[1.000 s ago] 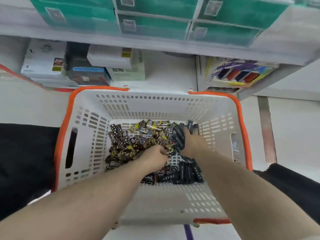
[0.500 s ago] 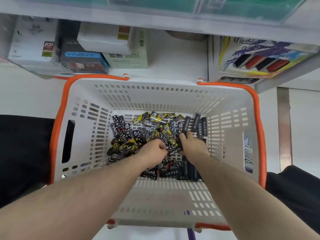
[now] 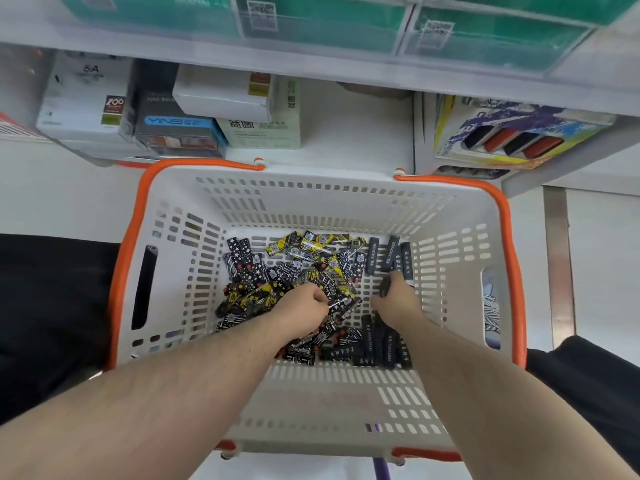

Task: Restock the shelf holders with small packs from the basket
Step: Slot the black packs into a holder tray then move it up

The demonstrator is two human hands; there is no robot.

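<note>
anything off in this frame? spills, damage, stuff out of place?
Nothing stands out. The small packs lie in a loose jumble, all inside the white basket; none spilled over its rim. Both hands, left hand and right hand, are down among them. The basket shows no visible damage, and the boxes on the shelf behind sit stacked.

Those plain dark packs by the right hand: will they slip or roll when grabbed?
Likely stiff: the dark packs look like straight little boxes. Flat sides, so rolling seems unlikely. Their smooth-looking wrap may slide in the right hand, which is already closing on some.
</note>
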